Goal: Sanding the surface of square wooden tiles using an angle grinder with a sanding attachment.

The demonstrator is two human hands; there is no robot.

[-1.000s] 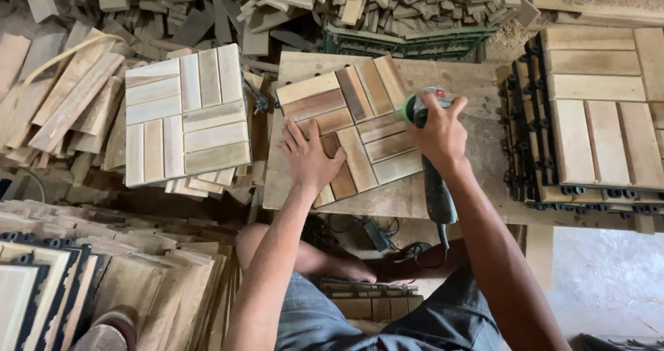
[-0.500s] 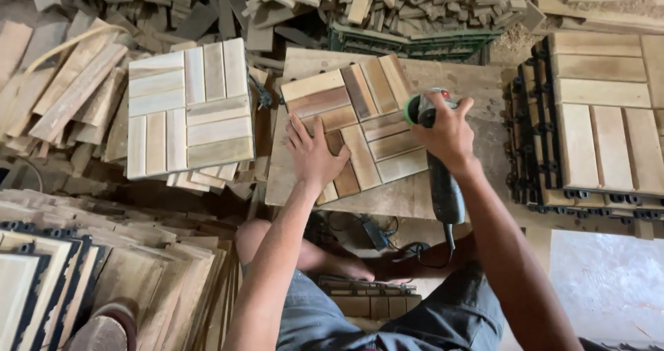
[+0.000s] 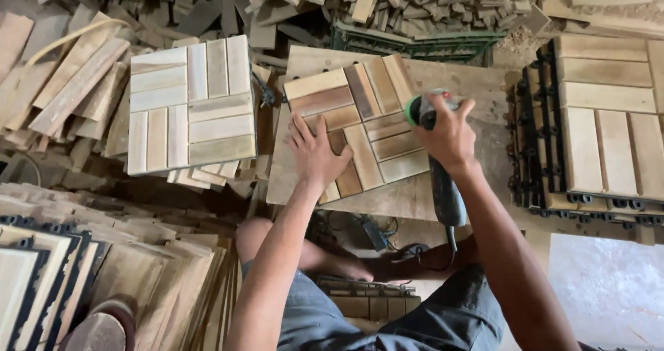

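A square wooden deck tile (image 3: 360, 119) made of slats in brown and pale tones lies on a worn wooden work board (image 3: 456, 74). My left hand (image 3: 317, 150) presses flat on the tile's lower left part, fingers spread. My right hand (image 3: 446, 133) grips a hand-held power sander (image 3: 436, 164) with a green head, held against the tile's right edge. The tool's dark body and cable run down toward my lap.
A stack of pale finished tiles (image 3: 190, 105) sits to the left. Another stack on black plastic grids (image 3: 602, 126) stands at the right. More tiles lean at the lower left (image 3: 83, 275). Loose wood offcuts (image 3: 387, 5) are piled behind, with a green crate (image 3: 422, 43).
The sander has shifted slightly along the tile's right edge under my right hand. My left hand stays planted on the tile.
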